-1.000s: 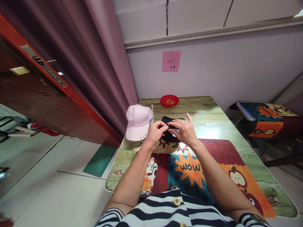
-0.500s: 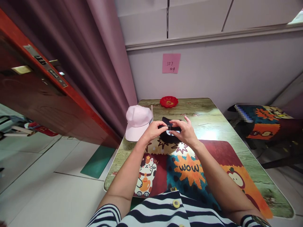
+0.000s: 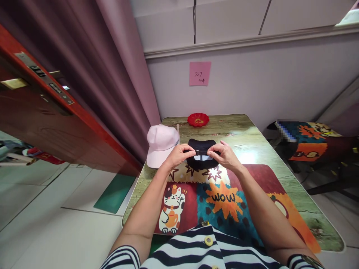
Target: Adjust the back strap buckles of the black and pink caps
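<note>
A black cap point(image 3: 202, 143) rests at the middle of the table, its strap with a small metal buckle facing me and a pale inside showing below it. My left hand point(image 3: 181, 155) pinches the strap just left of the buckle. On the other side, my right hand point(image 3: 223, 154) pinches the strap between thumb and finger. A pale pink cap point(image 3: 161, 144) sits to the left, brim toward me, close to my left hand.
Behind the caps is a red scalloped dish point(image 3: 198, 120) on the wood-patterned table point(image 3: 322, 228). A colourful mat point(image 3: 185, 201) lies under my forearms. A wooden door point(image 3: 64, 119) and purple curtain stand left. Another table with a similar mat is at right.
My right hand has moved right, to the strap's other side, with its fingers drawn in. More of the cap and buckle shows between my hands. The view has shifted slightly.
</note>
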`<control>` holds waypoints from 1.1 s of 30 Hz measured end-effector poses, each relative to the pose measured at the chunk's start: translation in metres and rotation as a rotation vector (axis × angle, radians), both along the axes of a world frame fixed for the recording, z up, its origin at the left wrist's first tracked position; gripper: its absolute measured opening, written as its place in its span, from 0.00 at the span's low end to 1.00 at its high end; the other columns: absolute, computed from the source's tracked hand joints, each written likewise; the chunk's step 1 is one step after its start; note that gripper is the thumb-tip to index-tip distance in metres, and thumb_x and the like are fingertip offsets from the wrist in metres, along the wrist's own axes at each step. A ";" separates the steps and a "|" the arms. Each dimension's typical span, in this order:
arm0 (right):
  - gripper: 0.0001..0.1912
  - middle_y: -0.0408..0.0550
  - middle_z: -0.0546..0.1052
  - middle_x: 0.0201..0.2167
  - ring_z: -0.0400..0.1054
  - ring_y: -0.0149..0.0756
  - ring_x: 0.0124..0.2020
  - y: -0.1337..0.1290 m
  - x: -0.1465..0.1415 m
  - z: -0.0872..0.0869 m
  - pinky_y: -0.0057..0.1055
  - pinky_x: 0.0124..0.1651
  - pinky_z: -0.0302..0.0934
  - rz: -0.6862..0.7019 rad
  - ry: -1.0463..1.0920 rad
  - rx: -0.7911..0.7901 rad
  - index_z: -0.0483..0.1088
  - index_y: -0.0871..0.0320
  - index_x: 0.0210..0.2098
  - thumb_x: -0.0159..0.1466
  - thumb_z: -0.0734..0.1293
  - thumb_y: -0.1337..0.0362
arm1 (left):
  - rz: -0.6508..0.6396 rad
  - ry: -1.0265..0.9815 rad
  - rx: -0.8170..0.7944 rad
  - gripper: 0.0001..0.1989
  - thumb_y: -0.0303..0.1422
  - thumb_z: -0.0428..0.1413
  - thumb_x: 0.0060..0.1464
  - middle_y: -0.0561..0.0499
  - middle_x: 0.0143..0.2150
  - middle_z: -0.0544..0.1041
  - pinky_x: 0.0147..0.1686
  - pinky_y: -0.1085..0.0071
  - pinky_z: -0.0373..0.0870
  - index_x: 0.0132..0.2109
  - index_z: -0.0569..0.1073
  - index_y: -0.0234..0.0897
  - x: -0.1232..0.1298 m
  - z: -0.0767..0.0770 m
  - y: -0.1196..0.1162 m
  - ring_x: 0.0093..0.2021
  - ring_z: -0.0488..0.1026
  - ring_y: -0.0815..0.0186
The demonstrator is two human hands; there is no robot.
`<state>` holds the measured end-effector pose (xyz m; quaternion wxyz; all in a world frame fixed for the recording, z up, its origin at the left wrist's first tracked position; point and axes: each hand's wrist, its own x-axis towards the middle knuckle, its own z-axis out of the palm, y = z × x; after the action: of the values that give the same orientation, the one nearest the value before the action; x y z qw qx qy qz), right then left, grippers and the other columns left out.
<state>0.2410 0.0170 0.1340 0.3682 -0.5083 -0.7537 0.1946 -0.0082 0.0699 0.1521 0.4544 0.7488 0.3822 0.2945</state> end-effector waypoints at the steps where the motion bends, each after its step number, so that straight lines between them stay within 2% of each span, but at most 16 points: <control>1: 0.15 0.43 0.81 0.33 0.75 0.39 0.39 0.000 0.000 -0.001 0.58 0.69 0.40 0.000 -0.002 0.000 0.76 0.53 0.34 0.69 0.65 0.51 | 0.005 0.009 0.000 0.12 0.41 0.62 0.53 0.48 0.36 0.79 0.36 0.72 0.67 0.35 0.83 0.37 0.000 -0.001 0.000 0.37 0.73 0.65; 7: 0.15 0.44 0.82 0.32 0.76 0.40 0.38 0.001 -0.002 -0.001 0.59 0.70 0.42 -0.013 0.015 -0.003 0.76 0.53 0.32 0.68 0.66 0.51 | 0.032 0.038 0.051 0.12 0.41 0.62 0.54 0.48 0.38 0.80 0.42 0.70 0.69 0.37 0.82 0.37 0.004 0.003 -0.004 0.40 0.74 0.63; 10: 0.14 0.47 0.83 0.43 0.76 0.44 0.47 -0.002 0.013 -0.002 0.55 0.67 0.52 0.017 0.135 -0.035 0.78 0.50 0.45 0.67 0.67 0.51 | 0.011 -0.015 -0.011 0.17 0.43 0.60 0.56 0.48 0.44 0.80 0.38 0.72 0.70 0.48 0.81 0.38 -0.004 0.001 -0.004 0.38 0.74 0.65; 12: 0.18 0.49 0.81 0.51 0.73 0.45 0.54 -0.003 0.032 -0.009 0.49 0.62 0.62 -0.003 0.230 -0.068 0.74 0.49 0.55 0.69 0.64 0.51 | 0.071 -0.048 -0.063 0.21 0.45 0.58 0.59 0.47 0.46 0.79 0.31 0.73 0.68 0.55 0.77 0.39 -0.014 -0.007 -0.001 0.34 0.74 0.68; 14: 0.19 0.52 0.80 0.53 0.73 0.47 0.56 -0.003 0.054 -0.024 0.48 0.59 0.65 -0.087 0.220 -0.071 0.73 0.50 0.57 0.70 0.62 0.53 | 0.192 0.005 -0.018 0.20 0.43 0.55 0.61 0.47 0.46 0.80 0.30 0.73 0.68 0.55 0.76 0.38 -0.026 -0.019 0.003 0.31 0.74 0.68; 16: 0.20 0.55 0.79 0.53 0.74 0.50 0.54 0.000 0.071 -0.040 0.51 0.57 0.66 -0.166 0.092 -0.057 0.72 0.52 0.58 0.68 0.64 0.56 | 0.283 0.118 0.136 0.17 0.36 0.54 0.61 0.45 0.48 0.80 0.36 0.70 0.72 0.55 0.76 0.37 -0.034 -0.033 0.007 0.35 0.76 0.66; 18: 0.26 0.57 0.77 0.55 0.75 0.52 0.52 0.003 0.076 -0.053 0.53 0.55 0.68 -0.174 -0.017 -0.066 0.68 0.52 0.62 0.65 0.66 0.59 | 0.281 0.197 0.282 0.21 0.26 0.51 0.58 0.44 0.53 0.79 0.47 0.66 0.73 0.58 0.74 0.37 -0.036 -0.045 0.010 0.45 0.77 0.62; 21: 0.36 0.57 0.71 0.61 0.73 0.51 0.54 0.004 0.062 -0.056 0.52 0.53 0.69 -0.103 -0.050 -0.057 0.58 0.50 0.69 0.63 0.67 0.63 | 0.161 0.211 0.357 0.26 0.18 0.46 0.54 0.44 0.55 0.78 0.56 0.63 0.71 0.57 0.74 0.37 -0.030 -0.053 0.009 0.53 0.75 0.61; 24: 0.42 0.55 0.65 0.67 0.68 0.51 0.61 0.003 0.038 -0.043 0.51 0.58 0.67 -0.012 -0.079 0.027 0.52 0.47 0.72 0.61 0.66 0.69 | 0.100 0.191 0.395 0.23 0.17 0.45 0.53 0.44 0.54 0.77 0.56 0.63 0.72 0.48 0.78 0.37 -0.022 -0.052 0.007 0.54 0.75 0.62; 28: 0.42 0.52 0.64 0.68 0.59 0.51 0.68 0.004 0.021 -0.033 0.55 0.65 0.58 0.057 -0.211 0.123 0.57 0.47 0.70 0.57 0.62 0.75 | 0.085 0.212 0.436 0.23 0.15 0.45 0.51 0.44 0.59 0.74 0.57 0.61 0.72 0.45 0.78 0.38 -0.020 -0.045 0.005 0.58 0.73 0.62; 33: 0.40 0.54 0.69 0.65 0.63 0.51 0.65 0.011 0.024 -0.038 0.55 0.63 0.60 0.024 -0.256 0.133 0.61 0.50 0.67 0.55 0.61 0.76 | 0.078 0.220 0.465 0.23 0.16 0.46 0.51 0.43 0.57 0.75 0.55 0.62 0.73 0.45 0.78 0.38 -0.023 -0.043 0.004 0.57 0.73 0.61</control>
<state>0.2646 0.0275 0.0958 0.2996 -0.4946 -0.8116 0.0823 -0.0308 0.0735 0.1089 0.2142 0.8452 0.3802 0.3086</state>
